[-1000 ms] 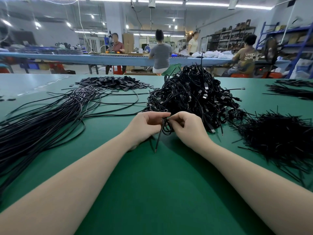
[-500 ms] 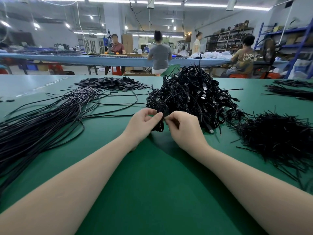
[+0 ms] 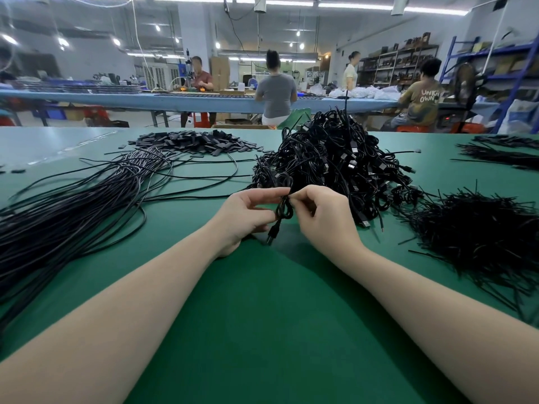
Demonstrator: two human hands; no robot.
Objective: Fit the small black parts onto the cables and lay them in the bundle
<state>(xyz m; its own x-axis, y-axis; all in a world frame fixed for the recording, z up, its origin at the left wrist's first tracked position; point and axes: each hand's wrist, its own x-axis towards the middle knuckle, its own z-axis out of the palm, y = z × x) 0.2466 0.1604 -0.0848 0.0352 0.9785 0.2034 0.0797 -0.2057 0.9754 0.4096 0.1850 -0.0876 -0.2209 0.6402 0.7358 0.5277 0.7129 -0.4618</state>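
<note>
Room: workshop with people at a long blue bench [image 3: 204,102] and shelves [image 3: 393,65] behind.
Surface: green table [image 3: 262,301], with straight cables [image 3: 73,217] at left, small black parts [image 3: 198,141] heaped beyond them, ties [image 3: 481,237] at right.
Bundle: tangled pile [image 3: 335,161] just behind the hands.
Change: the loose end that hung straight a second ago is now wound into a coiled cable [image 3: 283,211], plug dangling; likely ready to go in the bundle.
Hands: left hand [image 3: 248,217] and right hand [image 3: 323,220] close together, both pinching the coil.
</note>
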